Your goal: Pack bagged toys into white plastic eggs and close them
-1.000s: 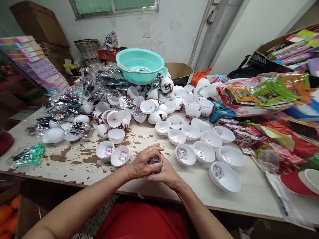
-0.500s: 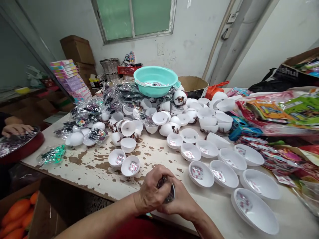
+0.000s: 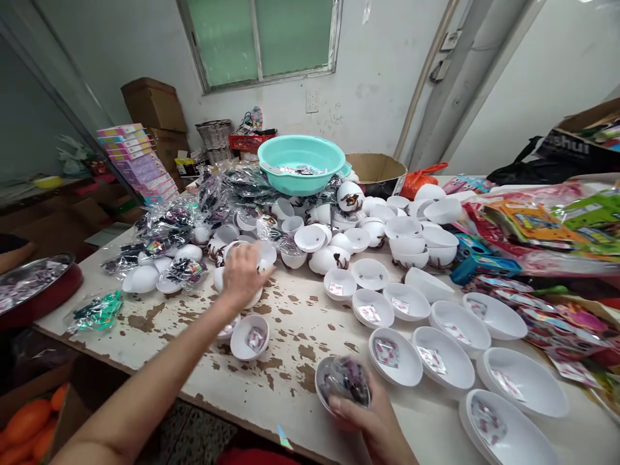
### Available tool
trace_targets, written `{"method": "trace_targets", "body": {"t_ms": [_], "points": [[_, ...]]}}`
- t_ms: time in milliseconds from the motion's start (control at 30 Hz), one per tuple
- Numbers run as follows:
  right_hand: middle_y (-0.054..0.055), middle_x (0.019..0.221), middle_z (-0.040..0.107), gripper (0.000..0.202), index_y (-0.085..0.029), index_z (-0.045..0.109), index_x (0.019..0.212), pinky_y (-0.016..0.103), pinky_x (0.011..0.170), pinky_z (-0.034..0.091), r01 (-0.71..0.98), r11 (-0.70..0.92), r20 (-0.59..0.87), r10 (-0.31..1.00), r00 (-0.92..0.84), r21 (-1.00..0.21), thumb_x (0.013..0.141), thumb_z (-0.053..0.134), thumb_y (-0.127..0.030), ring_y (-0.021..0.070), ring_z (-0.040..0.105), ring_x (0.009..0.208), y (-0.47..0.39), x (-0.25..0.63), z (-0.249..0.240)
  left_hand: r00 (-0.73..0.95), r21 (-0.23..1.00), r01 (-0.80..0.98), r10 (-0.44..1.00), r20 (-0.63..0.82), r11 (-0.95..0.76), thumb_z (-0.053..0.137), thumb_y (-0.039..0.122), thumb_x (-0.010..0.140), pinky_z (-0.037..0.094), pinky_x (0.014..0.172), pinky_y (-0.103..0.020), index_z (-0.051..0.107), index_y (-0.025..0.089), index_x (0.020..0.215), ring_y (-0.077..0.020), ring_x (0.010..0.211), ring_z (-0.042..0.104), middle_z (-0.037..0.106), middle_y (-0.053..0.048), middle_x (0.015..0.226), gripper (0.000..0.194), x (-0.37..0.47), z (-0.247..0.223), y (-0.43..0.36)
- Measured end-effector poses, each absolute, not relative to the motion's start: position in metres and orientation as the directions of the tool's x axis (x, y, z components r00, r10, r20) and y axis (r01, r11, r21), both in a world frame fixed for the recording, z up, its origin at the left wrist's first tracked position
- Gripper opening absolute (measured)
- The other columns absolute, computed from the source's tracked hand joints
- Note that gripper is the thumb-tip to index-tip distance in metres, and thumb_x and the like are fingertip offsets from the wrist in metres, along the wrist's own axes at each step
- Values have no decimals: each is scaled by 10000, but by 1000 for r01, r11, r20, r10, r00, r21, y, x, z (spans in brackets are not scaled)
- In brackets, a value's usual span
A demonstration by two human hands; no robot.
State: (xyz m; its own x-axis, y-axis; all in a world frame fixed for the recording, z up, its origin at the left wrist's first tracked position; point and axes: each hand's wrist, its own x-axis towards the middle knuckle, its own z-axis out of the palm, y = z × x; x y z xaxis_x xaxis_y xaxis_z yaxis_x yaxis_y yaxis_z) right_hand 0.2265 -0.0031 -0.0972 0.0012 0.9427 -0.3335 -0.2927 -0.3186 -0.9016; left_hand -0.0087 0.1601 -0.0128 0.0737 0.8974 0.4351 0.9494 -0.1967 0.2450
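Note:
My left hand (image 3: 243,274) reaches out over the pile of white half-shell cups (image 3: 310,238), thumb spread from the fingers. Its fingertips are at the cups, partly hiding them. Near the front edge of the table, my right hand (image 3: 368,413) grips a white half shell (image 3: 322,395) from the side. A dark purple item in clear plastic (image 3: 346,381) fills that half shell, with my right thumb over its rim. Below my left forearm stands a white cup (image 3: 249,345) with a small printed packet (image 3: 255,338) inside. Another cup beside it is mostly hidden by my wrist.
Rows of white cups (image 3: 394,361) with small packets spread across the right side. A turquoise basin (image 3: 300,184) sits behind the pile. Bagged items (image 3: 167,219) lie left, and colourful packages (image 3: 527,219) lie right. Another person's arm (image 3: 14,252) is by a red bowl (image 3: 62,290).
My hands were together around the dark item; now they are apart. My left hand has moved forward and left to the cups. The other person's hand has drawn back from the red bowl.

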Motion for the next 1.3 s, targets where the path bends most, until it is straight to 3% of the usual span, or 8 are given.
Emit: {"method": "trace_targets", "body": {"t_ms": [133,233,533,733,833,1000,1133,1300], "points": [[88,993,731,664,-205,631,1106,452,908,470,-330,-338,-369,929,34,-881,497,834,-371,351,653,966,-14,230,-95,-77,89,995,939,335,50,485,147,906,517,796,-494,616,117,1108,-362,986,619,577,-206,1109,243,-54,1,215],[104,1050,728,664,-207,639,1112,449,909,476,-366,-322,-373,925,75,-873,498,841,-358,356,656,984,-21,228,-95,-89,128,991,928,361,46,337,79,924,515,760,-463,601,103,1131,-316,885,646,590,-196,1082,337,-62,12,224],[89,1074,719,635,-214,653,1114,423,907,484,-331,-301,-361,923,134,-894,527,836,-373,339,640,1021,-33,236,-97,276,231,888,862,426,-398,329,-63,883,601,677,-270,400,325,1452,-109,739,652,476,-132,1422,693,39,-60,133],[70,1066,714,615,-212,652,1103,384,908,471,-297,-262,-324,928,183,-918,547,857,-377,299,640,995,-46,250,-95,601,56,714,651,464,-698,559,-5,806,524,983,-520,364,353,1468,-382,1347,432,173,-146,1605,778,58,-134,39],[60,1052,712,618,-211,632,1109,375,895,469,-260,-275,-331,920,207,-926,557,863,-366,285,644,976,-49,256,-95,635,110,707,696,336,-698,628,156,824,394,1078,-612,375,311,1463,-418,1431,276,208,-149,1597,704,35,-123,14],[49,970,711,597,-192,601,1082,373,854,467,-201,-272,-313,926,211,-941,572,854,-370,264,636,900,-46,255,-94,519,225,793,821,238,-566,732,433,780,453,1009,-559,320,295,1478,-414,1364,375,323,-190,1519,822,55,-83,39],[30,912,695,559,-191,594,1049,360,810,471,-86,-240,-253,946,201,-967,583,846,-369,249,624,856,-46,256,-87,535,310,825,829,-162,-472,759,352,721,536,795,-483,502,306,1315,-352,995,631,543,-130,1239,649,80,-66,70],[40,955,677,503,-192,578,1049,384,828,484,124,-251,-223,953,206,-960,623,804,-332,262,623,887,-47,260,-83,374,683,720,898,-234,-122,658,384,750,502,788,-358,494,284,1196,-218,877,603,543,-30,1106,487,66,-41,50]]}}
